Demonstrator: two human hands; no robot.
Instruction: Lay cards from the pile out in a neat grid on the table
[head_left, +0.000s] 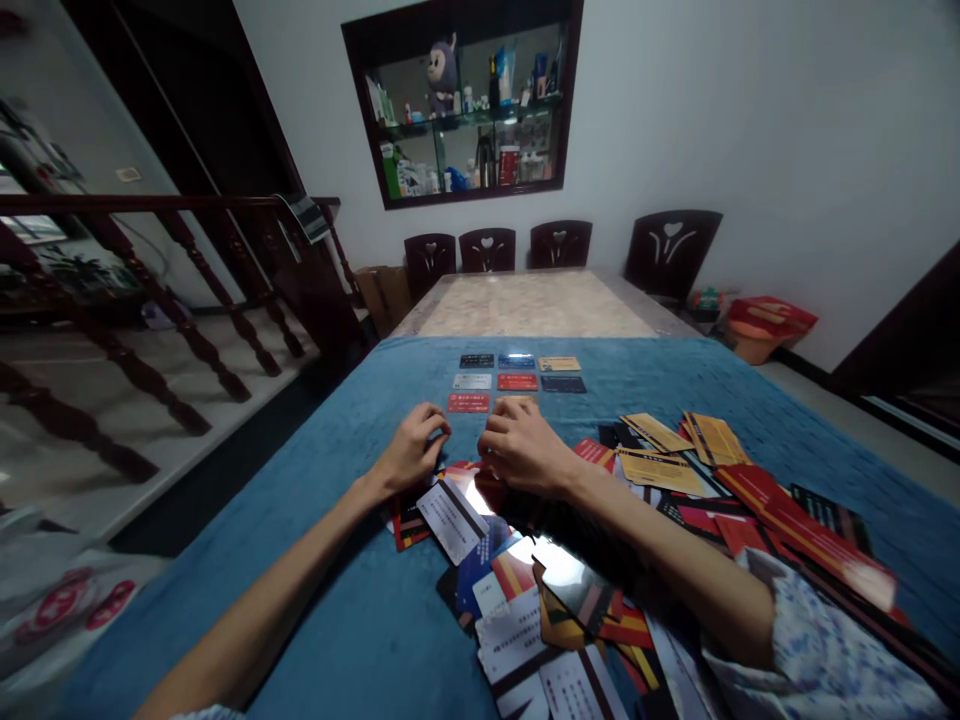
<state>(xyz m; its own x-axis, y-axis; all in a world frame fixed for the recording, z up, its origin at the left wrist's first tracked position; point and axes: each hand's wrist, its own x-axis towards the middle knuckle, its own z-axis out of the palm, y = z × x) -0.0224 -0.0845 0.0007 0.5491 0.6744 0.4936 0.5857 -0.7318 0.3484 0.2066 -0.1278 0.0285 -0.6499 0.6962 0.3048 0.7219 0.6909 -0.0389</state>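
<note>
My right hand [525, 445] bends its fingers down onto a yellow-orange card [523, 399] in the nearest row of laid-out cards; the fingers cover most of it. Left of that card, a red card [468, 402] lies flat. My left hand [414, 445] rests just below the red card, fingers loosely curled with a gap to the thumb and nothing visible between them. Under and between my forearms spreads a heap of mixed cards, among them a white card with a dark stripe [452, 520]. Part of the heap is hidden by my right arm.
Farther rows hold a black card [477, 361], a blue card [516, 362] and several others. More loose cards, with a yellow card [660, 470] on top, lie at right. A blue cloth [322, 560] covers the near table. Chairs [561, 245] stand beyond.
</note>
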